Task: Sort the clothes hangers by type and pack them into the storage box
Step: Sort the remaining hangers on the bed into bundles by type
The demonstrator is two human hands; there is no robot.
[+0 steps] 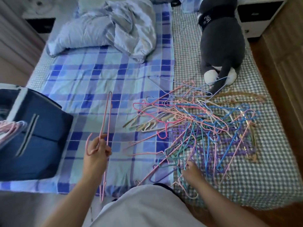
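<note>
Sorting pinks: left hand [96, 149] clamps pink hanger [105, 122], right hand [191, 172] fingers curled into pile [205, 122]; next, box [32, 133] mid-left.

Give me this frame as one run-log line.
left hand: holds pink hanger | right hand: reaching into hanger pile, grip unclear | storage box: left on bed

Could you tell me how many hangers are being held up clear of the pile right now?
1: a pink hanger gripped by the left hand. The right hand reaches into the pile.
</note>
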